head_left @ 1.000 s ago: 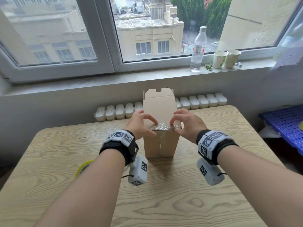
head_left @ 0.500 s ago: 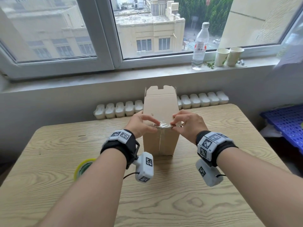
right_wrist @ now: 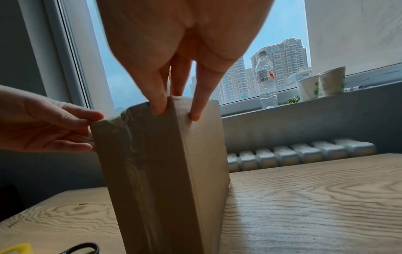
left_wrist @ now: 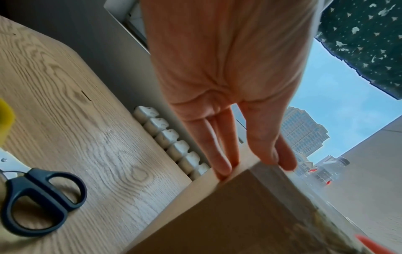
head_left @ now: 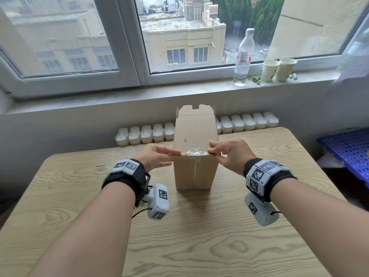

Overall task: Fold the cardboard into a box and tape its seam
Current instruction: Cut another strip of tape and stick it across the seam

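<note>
At the middle of the wooden counter (head_left: 199, 246) a cardboard box (head_left: 194, 136) stood on end, its back flap upright and a strip of clear tape (head_left: 193, 153) across its near top edge. The left hand (head_left: 154, 156) pinched the strip's left end at the box corner, and the right hand (head_left: 232, 154) pinched the right end, thumb on the front face, fingers on the side. Dark-handled scissors (left_wrist: 41, 201) lay on the counter to the left, well apart from the box.

Head view looks down at the table (head_left: 179, 246), box (head_left: 194, 136) at 12 o'clock; both wrist views look close along fingers at it.
</note>
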The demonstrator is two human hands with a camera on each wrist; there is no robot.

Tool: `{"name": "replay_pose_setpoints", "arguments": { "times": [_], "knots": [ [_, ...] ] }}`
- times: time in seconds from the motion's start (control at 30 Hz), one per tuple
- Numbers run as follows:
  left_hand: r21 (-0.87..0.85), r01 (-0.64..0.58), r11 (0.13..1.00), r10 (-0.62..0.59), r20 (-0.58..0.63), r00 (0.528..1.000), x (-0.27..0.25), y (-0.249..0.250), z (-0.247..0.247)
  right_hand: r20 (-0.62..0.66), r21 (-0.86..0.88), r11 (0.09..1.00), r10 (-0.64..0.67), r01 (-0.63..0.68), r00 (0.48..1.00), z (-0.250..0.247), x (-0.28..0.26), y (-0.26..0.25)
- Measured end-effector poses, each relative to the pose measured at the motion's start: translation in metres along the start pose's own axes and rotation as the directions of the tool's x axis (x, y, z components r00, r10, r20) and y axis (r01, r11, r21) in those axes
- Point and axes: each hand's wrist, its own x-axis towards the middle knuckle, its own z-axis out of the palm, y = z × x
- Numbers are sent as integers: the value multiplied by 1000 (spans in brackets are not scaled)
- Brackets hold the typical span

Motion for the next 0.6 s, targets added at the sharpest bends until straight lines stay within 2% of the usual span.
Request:
{"name": "replay_pose_setpoints", "arguments": {
  "times": [0.1, 0.17, 0.3, 0.47, 0.53, 0.6],
  "knots": [
    [-1, -65, 998, 63, -208, 976, 1, -3, -1, 8, 49, 999, 11, -11, 1000, 1, 3, -2],
    [10, -64, 998, 64, -259, 964, 2, -5, 0, 16, 60, 998, 12, -13, 1000, 0, 4, -3],
    [74, -19, 997, 39, -279, 960, 3, 6, 2, 23, 17, 1000, 12, -13, 1000, -3, 4, -5],
    [99, 57, 993, -35, -214, 976, -1, 21, 9, 39, -69, 997, 24, -21, 999, -9, 1, -14],
    [97, 81, 992, -57, -227, 972, 1, 23, 14, 22, -160, 986, 46, -42, 999, -9, 0, -18],
    [127, 105, 986, -70, -256, 964, 3, 25, 17, -5, -323, 946, 28, -28, 1000, -7, -1, -22]
  ]
}}
